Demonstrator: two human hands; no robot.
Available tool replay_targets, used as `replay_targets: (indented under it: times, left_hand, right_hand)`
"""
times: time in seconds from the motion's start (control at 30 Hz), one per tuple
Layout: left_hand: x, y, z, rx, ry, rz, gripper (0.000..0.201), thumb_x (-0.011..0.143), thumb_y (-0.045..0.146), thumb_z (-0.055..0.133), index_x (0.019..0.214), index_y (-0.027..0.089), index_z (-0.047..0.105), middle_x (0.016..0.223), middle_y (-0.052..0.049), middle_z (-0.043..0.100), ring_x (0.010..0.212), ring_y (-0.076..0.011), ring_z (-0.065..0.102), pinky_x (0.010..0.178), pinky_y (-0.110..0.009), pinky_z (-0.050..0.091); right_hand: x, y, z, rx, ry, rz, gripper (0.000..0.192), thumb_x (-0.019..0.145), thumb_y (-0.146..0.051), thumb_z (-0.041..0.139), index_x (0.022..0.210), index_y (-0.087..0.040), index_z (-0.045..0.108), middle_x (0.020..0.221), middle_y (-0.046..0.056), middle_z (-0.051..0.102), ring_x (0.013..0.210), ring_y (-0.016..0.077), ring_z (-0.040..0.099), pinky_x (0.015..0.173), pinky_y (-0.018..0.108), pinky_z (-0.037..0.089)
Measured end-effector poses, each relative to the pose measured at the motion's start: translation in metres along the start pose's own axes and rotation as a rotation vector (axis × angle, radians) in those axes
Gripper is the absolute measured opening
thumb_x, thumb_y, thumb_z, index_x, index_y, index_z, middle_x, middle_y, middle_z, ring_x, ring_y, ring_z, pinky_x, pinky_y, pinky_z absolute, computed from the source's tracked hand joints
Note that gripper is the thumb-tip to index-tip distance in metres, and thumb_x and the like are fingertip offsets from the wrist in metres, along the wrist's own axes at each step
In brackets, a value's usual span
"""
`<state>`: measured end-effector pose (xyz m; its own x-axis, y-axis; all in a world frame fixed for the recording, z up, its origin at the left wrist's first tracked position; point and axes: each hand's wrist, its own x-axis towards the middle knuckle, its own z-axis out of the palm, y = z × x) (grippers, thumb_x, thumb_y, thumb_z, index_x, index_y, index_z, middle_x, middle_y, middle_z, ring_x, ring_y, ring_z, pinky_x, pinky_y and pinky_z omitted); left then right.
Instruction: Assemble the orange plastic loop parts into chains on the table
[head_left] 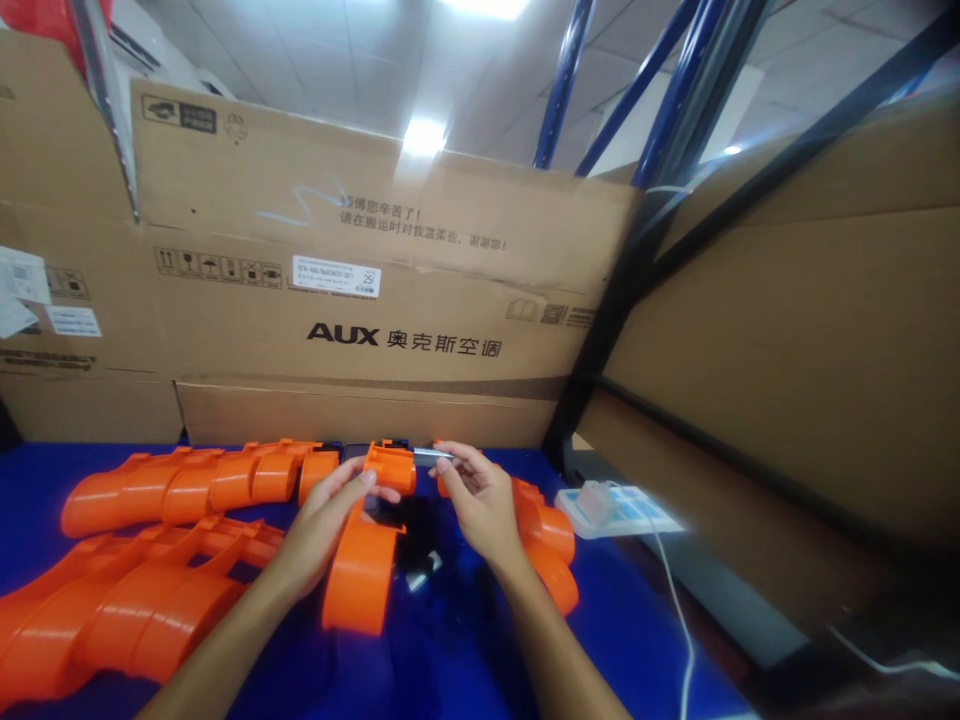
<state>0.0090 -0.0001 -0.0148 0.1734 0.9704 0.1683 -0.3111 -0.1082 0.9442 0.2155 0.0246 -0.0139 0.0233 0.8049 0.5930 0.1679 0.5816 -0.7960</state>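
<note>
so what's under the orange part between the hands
A blue table and some dark object lie beneath the orange part. What the dark object is cannot be told; the part and both hands cover most of it.

Blue table top [637,620], bare at the right front. Behind it, stacked brown cardboard boxes [360,260] with black print and a white label [336,276]. More cardboard [787,380] on the right, framed by a dark blue metal rack [667,130]. White tiled ceiling [315,60] with lit panel lights [424,136]. White power strip [622,508] with a trailing cable [679,610].
</note>
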Motion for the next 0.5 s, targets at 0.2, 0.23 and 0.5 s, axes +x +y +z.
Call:
replay_targets:
  times: [0.2, 0.23, 0.5]
  left_hand:
    - [0.002, -0.006, -0.002, 0.053, -0.033, 0.01, 0.036, 0.088, 0.045, 0.064, 0.114, 0.02, 0.067, 0.099, -0.008, 0.077, 0.063, -0.0155, 0.065, 0.074, -0.029, 0.049]
    - [0.002, -0.007, -0.002, 0.067, -0.045, 0.015, 0.038, 0.088, 0.045, 0.064, 0.117, 0.02, 0.066, 0.1, -0.008, 0.077, 0.071, -0.0178, 0.068, 0.079, -0.03, 0.049]
    - [0.001, -0.007, 0.0, -0.026, -0.004, -0.019, 0.051, 0.085, 0.048, 0.067, 0.127, 0.021, 0.062, 0.103, -0.01, 0.077, 0.104, -0.0279, 0.069, 0.094, -0.036, 0.047]
  right_hand:
    - [-0.002, 0.003, 0.001, -0.043, -0.028, -0.003, 0.025, 0.09, -0.036, 0.064, 0.11, -0.02, 0.07, 0.082, 0.005, 0.073, 0.076, 0.0199, 0.069, 0.072, 0.032, 0.055]
    - [-0.002, 0.004, 0.002, -0.043, -0.047, -0.003, 0.025, 0.091, -0.036, 0.063, 0.11, -0.021, 0.07, 0.084, 0.005, 0.073, 0.077, 0.0203, 0.069, 0.073, 0.032, 0.055]
    - [-0.005, 0.001, 0.013, 0.033, 0.049, -0.005, 0.036, 0.09, -0.038, 0.064, 0.123, -0.023, 0.067, 0.099, 0.008, 0.073, 0.082, 0.0197, 0.068, 0.07, 0.031, 0.057]
